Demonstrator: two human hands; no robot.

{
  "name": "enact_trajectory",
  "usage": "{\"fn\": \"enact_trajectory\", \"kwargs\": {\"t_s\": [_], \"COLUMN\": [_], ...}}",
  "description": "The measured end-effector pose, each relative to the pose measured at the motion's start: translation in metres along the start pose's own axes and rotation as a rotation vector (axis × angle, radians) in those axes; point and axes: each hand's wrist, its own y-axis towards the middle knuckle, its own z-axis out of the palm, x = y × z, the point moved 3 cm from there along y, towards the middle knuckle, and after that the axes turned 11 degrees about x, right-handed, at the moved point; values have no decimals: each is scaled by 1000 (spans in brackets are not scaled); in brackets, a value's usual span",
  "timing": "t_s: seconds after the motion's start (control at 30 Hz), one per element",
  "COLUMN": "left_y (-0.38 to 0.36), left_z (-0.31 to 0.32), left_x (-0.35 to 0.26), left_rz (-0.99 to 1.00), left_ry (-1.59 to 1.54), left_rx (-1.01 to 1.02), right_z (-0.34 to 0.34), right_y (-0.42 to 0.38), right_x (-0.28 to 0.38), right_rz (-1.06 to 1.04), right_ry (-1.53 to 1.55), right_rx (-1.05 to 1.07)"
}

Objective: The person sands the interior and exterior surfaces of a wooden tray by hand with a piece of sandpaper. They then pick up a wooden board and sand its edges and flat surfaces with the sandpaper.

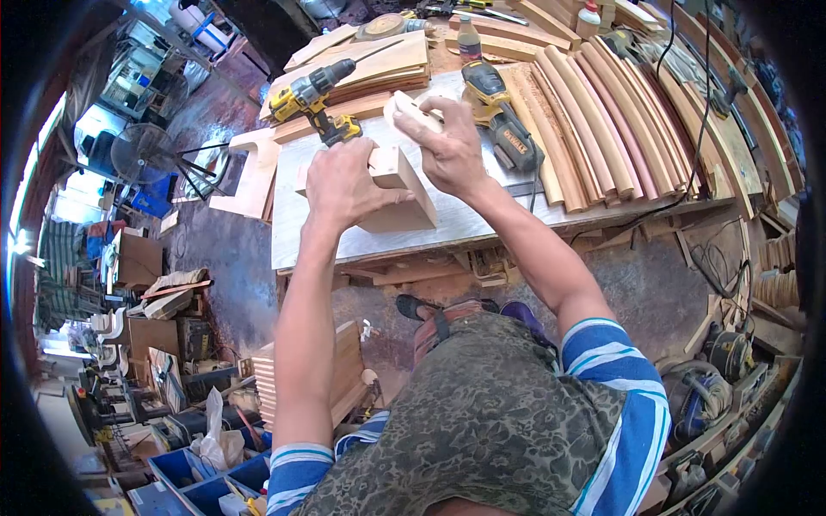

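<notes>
My left hand [342,185] is wrapped over a pale wooden block [403,202] that rests on the light-topped workbench [297,236]. Its thumb lies along the block's top edge. Just to the right and farther back, my right hand [452,150] grips a whitish rounded piece [413,113], its exact form partly covered by the fingers. A yellow and black drill [311,96] with a long bit stands behind my left hand. Beside my right hand lies a yellow and black power tool [503,120] marked DeWalt.
Curved wooden strips [611,120] cover the bench's right side. Stacked boards [387,64] and a small bottle [469,40] are at the back. A fan [142,153] stands at the left, and blue bins [185,477] sit at the lower left. A black cable hangs at the right.
</notes>
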Motion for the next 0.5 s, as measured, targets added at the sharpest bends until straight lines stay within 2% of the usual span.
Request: {"fn": "enact_trajectory", "kwargs": {"t_s": [0.07, 0.2, 0.4, 0.5], "left_y": [-2, -5, -3, -1], "left_z": [4, 5, 2, 4], "left_x": [2, 0, -1, 2], "left_rz": [4, 39, 5, 5], "left_ry": [21, 84, 67, 79], "left_rx": [-23, -104, -62, -56], "right_z": [-3, -7, -2, 3], "right_y": [-8, -13, -23, -30], "right_x": [4, 20, 33, 36], "right_rz": [67, 63, 106, 103], "right_ry": [85, 137, 168, 130], "right_rx": [-1, -16, 23, -50]}}
